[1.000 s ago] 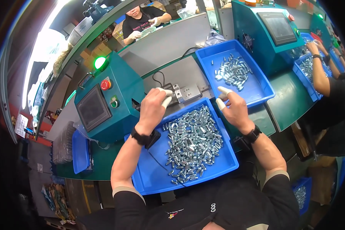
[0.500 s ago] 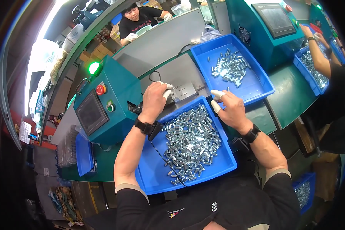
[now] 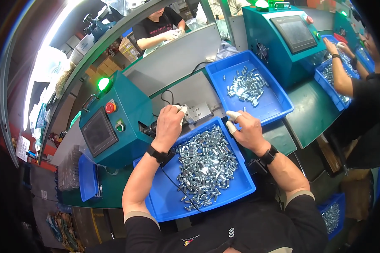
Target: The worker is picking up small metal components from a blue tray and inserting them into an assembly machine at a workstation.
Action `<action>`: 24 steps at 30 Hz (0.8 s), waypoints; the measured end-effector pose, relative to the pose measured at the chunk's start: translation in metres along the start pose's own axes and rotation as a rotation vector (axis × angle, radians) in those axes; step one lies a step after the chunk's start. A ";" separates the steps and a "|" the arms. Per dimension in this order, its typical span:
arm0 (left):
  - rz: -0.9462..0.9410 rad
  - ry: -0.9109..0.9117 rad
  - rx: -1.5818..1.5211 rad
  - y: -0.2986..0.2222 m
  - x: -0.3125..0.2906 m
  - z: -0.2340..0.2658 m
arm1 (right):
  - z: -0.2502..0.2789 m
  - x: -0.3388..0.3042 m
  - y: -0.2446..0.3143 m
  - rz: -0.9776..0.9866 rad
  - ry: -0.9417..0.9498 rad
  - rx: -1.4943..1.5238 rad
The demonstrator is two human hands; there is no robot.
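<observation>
My left hand (image 3: 169,125), white covers on its fingertips, is closed at the near-left side of a small metal block fixture (image 3: 199,112). What its fingers pinch, if anything, is hidden. Over the gap between two blue trays is my right hand (image 3: 250,131), also with white fingertip covers; thumb and forefinger are apart with nothing visible between them. Below my hands, the near blue tray (image 3: 154,196) holds a heap of shiny metal pins or sleeves (image 3: 207,164). Fewer such metal pieces (image 3: 247,86) lie in the far blue tray (image 3: 278,103).
A teal machine (image 3: 126,111) with a screen, red button and lit green lamp stands left of the fixture. Another teal machine (image 3: 278,42) is at the far right. One person (image 3: 156,29) sits behind the grey partition (image 3: 177,61); another person's arm (image 3: 342,78) works at the right.
The whole view has shifted slightly, with the bench now lower and further left. My hands keep about the same places by the fixture and trays. The person behind the partition has brought both hands together.
</observation>
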State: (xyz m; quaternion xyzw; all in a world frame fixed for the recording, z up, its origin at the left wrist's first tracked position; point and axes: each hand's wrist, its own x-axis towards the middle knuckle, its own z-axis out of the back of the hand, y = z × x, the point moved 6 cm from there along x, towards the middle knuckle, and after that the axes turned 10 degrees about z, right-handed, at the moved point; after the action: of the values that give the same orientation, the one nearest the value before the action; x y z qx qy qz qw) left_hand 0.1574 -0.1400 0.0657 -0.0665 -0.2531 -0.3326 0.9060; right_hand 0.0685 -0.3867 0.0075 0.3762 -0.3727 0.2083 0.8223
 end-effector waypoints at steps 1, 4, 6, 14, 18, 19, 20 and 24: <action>-0.001 -0.018 -0.008 -0.001 0.000 0.003 | 0.000 -0.001 0.000 -0.002 0.002 -0.004; -0.010 -0.065 -0.030 -0.007 -0.006 0.014 | 0.000 -0.001 0.000 0.024 -0.004 -0.035; 0.079 -0.057 -0.126 -0.011 -0.018 0.028 | 0.000 -0.001 -0.001 0.035 -0.011 -0.058; 0.303 0.163 -0.403 -0.011 -0.115 0.043 | -0.004 0.001 -0.002 0.001 0.029 -0.023; 0.367 0.218 -0.417 0.005 -0.136 0.030 | -0.006 0.002 -0.009 -0.118 0.056 -0.002; 0.370 0.205 -0.421 0.006 -0.139 0.030 | -0.007 0.002 -0.008 -0.134 0.058 0.009; 0.396 0.223 -0.432 0.008 -0.141 0.029 | -0.007 0.003 -0.008 -0.151 0.060 0.020; 0.442 0.278 -0.460 0.016 -0.147 0.021 | -0.015 0.011 -0.007 -0.249 0.140 0.102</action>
State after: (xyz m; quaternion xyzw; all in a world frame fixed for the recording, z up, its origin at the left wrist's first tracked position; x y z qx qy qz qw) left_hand 0.0633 -0.0383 0.0108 -0.2763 -0.0251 -0.1828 0.9432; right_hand 0.0862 -0.3792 0.0059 0.4453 -0.2540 0.1489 0.8456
